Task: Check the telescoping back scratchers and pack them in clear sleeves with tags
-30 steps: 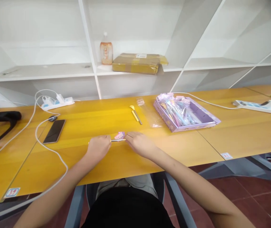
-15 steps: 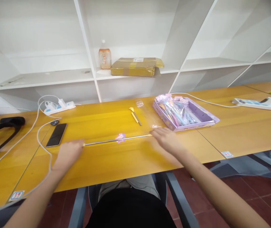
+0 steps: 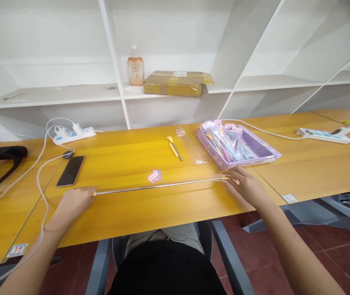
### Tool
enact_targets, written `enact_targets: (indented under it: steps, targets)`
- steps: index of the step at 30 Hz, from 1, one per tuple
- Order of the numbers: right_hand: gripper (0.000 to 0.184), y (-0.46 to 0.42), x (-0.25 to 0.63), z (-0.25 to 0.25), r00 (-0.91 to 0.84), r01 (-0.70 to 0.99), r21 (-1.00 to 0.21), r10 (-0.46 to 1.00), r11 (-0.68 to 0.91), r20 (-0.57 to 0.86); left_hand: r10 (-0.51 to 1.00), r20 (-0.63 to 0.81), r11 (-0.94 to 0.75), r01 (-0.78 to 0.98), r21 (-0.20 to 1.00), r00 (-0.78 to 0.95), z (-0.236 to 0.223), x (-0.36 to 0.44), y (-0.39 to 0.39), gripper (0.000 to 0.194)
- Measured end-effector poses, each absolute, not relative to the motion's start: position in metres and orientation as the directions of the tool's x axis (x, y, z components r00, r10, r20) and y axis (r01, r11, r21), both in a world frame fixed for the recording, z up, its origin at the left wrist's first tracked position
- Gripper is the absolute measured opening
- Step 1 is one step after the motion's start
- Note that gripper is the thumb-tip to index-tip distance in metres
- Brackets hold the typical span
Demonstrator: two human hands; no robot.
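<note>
A long, thin telescopic back scratcher with a silver metal rod stretches level across the front of the table between my hands. My left hand is closed round its yellow handle end. At the other end, my right hand pinches the rod beside the yellow claw-shaped head, which shows under the fingers. Just beyond the rod lie small pink printed cards. Farther back rests a second yellow piece with a claw head and dark rod. Clear plastic wrappers lie beside it.
A purple box of wrapped items stands beyond my right hand. On the left are a phone, a white power strip, cables and a black headset. The shelf behind holds a bottle and a taped carton.
My hands have moved apart, the right one farther right and the left one slightly left. The rod between them is longer, and the claw head now shows at my right hand.
</note>
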State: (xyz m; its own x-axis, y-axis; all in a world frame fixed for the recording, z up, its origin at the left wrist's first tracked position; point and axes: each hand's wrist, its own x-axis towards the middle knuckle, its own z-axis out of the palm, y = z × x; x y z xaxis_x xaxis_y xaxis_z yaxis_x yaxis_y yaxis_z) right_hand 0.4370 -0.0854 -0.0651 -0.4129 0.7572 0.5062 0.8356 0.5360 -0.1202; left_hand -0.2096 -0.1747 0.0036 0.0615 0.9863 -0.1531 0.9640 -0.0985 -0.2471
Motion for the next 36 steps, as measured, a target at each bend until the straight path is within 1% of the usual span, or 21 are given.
enact_targets:
  steps: [3,8,12,19,23,25,27,30,33,36]
  targets:
    - [0.019,-0.091,0.438,-0.067,-0.365,0.852,-0.141,0.766,0.503,0.529,0.986,-0.159,-0.096,0.963,-0.251,0.057,-0.001,-0.208,-0.18,0.036]
    - [0.021,-0.097,0.434,-0.07,-0.391,0.856,-0.091,0.752,0.51,0.53,0.986,-0.167,-0.045,0.963,-0.265,0.001,-0.007,-0.199,-0.182,0.039]
    - [0.022,-0.101,0.432,-0.071,-0.396,0.856,-0.082,0.75,0.511,0.53,0.977,-0.21,-0.042,0.963,-0.266,-0.016,-0.01,-0.195,-0.183,0.041]
    - [0.02,-0.103,0.428,-0.081,-0.393,0.872,-0.057,0.765,0.486,0.509,0.979,-0.202,-0.029,0.96,-0.277,-0.029,-0.01,-0.192,-0.186,0.041]
    - [0.018,-0.104,0.428,-0.087,-0.412,0.869,-0.028,0.753,0.494,0.514,0.965,-0.248,0.01,0.957,-0.289,-0.085,-0.007,-0.188,-0.188,0.043]
    - [0.017,-0.105,0.424,-0.088,-0.417,0.861,-0.037,0.745,0.507,0.521,0.954,-0.283,0.017,0.96,-0.281,-0.1,-0.006,-0.181,-0.189,0.044]
    - [0.017,-0.107,0.414,-0.087,-0.445,0.833,-0.057,0.729,0.55,0.521,0.945,-0.315,0.005,0.965,-0.264,-0.091,-0.006,-0.169,-0.189,0.042]
    - [0.02,-0.11,0.384,-0.082,-0.508,0.782,-0.062,0.692,0.62,0.512,0.942,-0.323,0.011,0.969,-0.249,-0.093,-0.01,-0.139,-0.19,0.04]
    - [0.024,-0.116,0.34,-0.077,-0.551,0.757,-0.026,0.659,0.653,0.512,0.952,-0.282,0.049,0.972,-0.231,-0.115,-0.018,-0.101,-0.192,0.041]
    - [0.027,-0.129,0.289,-0.073,-0.597,0.718,0.022,0.599,0.696,0.534,0.954,-0.294,0.011,0.989,-0.148,-0.055,-0.023,-0.06,-0.192,0.041]
